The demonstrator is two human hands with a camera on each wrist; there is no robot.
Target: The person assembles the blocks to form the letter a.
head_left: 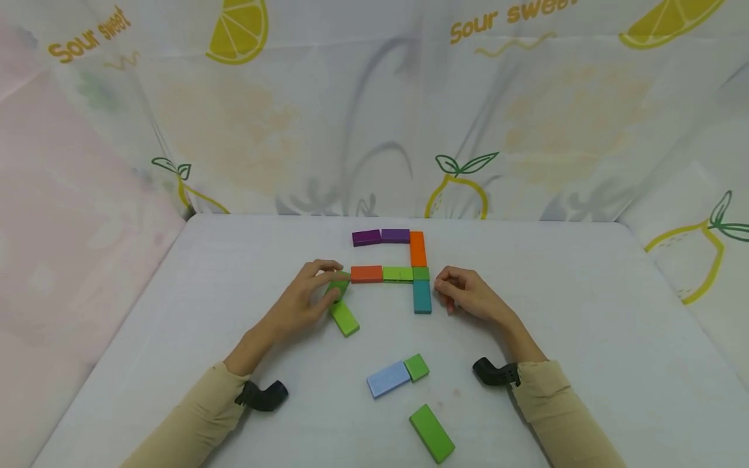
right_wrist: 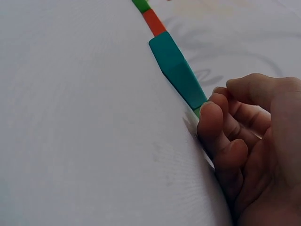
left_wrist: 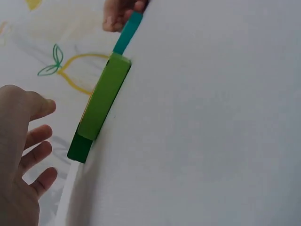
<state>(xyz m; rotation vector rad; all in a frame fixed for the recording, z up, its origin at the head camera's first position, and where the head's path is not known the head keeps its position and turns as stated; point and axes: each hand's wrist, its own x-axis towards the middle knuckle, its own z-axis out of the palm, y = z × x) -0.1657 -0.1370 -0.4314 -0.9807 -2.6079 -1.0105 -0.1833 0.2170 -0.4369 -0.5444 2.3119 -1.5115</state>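
Note:
My left hand [head_left: 301,299] is over a green block [head_left: 338,286] at the row's left end, thumb and fingers spread on either side of it. In the left wrist view, that dark green block [left_wrist: 81,148] shows apart from the fingertips, with a lime block [left_wrist: 106,99] in front. The lime block [head_left: 345,319] slants down from it. My right hand [head_left: 471,296] rests loosely curled beside the teal block [head_left: 422,297], holding nothing. An orange-red block [head_left: 366,274], a lime block [head_left: 398,274] and a small green block [head_left: 420,273] form the row.
Above the row, an orange block [head_left: 418,249] joins two purple blocks [head_left: 395,236]. Nearer me lie a light blue block [head_left: 389,379] touching a small green square [head_left: 417,367], and a larger green block [head_left: 432,433]. A lemon-print cloth [head_left: 374,117] hangs behind the white table [head_left: 234,247].

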